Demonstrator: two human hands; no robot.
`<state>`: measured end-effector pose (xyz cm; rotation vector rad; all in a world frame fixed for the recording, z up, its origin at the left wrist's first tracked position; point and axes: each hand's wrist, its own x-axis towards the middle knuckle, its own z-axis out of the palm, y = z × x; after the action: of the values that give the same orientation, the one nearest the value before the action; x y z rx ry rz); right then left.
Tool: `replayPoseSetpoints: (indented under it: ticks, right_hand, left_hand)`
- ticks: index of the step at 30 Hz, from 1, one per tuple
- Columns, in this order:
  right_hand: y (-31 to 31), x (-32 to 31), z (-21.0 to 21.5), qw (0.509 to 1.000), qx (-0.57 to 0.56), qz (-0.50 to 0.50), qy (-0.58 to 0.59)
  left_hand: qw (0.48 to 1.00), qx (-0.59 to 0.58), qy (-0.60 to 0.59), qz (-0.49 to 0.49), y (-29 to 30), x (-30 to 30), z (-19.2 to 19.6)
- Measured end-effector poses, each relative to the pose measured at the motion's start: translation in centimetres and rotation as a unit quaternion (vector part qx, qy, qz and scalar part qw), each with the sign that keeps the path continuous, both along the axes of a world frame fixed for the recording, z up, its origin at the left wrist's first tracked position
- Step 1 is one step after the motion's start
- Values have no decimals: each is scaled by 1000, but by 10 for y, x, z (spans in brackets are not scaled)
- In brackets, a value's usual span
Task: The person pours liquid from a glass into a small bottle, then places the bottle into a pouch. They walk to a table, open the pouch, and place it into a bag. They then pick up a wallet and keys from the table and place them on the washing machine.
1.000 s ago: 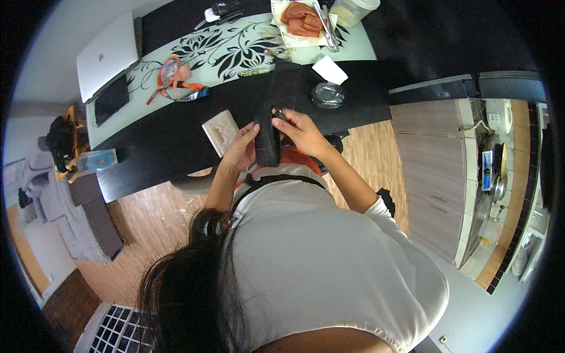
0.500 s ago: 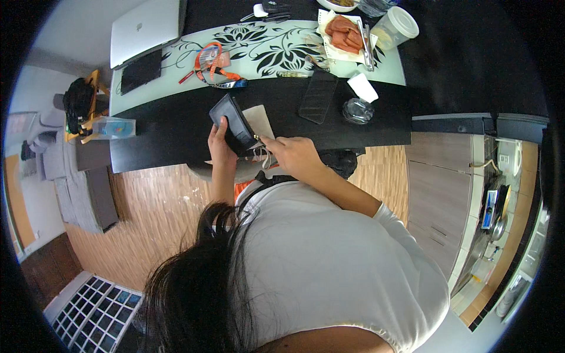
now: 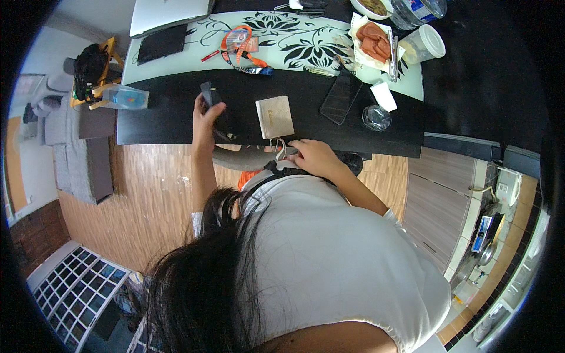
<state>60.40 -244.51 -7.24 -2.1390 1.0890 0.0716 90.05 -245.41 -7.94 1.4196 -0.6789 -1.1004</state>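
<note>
My left hand (image 3: 204, 122) is closed around a dark wallet (image 3: 218, 117) above the black front part of the table. The wallet is tilted and partly hidden by my fingers. To its right a small beige drawstring pouch (image 3: 275, 117) lies flat on the table, with pale cords trailing off the front edge. My right hand (image 3: 318, 157) is at that edge, just right of the cords. Its thumb and forefinger are apart, and nothing shows between them.
An orange lanyard (image 3: 235, 50) lies on the patterned glass panel, below a laptop (image 3: 170, 15). Farther right are a black phone-shaped slab (image 3: 341, 97), a glass ashtray-like dish (image 3: 376, 118), a white packet (image 3: 384, 96), reddish food slices (image 3: 374, 42) and a lidded tub (image 3: 421, 45).
My left hand has carried the wallet leftward, away from the pouch. My right hand has let go of the wallet and dropped back to the table edge. The pouch is now uncovered.
</note>
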Motion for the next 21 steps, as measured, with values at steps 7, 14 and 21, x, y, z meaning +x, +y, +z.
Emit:
replayPoseSetpoints:
  ticks: [7,14,21]
  right_hand:
    - [-15,-9,-5,998,12,-52,24]
    - [-149,-12,-72,845,-505,-145,102]
    - [-178,6,-81,901,-401,-162,41]
  left_hand:
    - [985,-43,-159,54,-11,0,9]
    - [919,32,390,43,-11,-17,-11]
    - [926,57,350,128,-4,-37,-17]
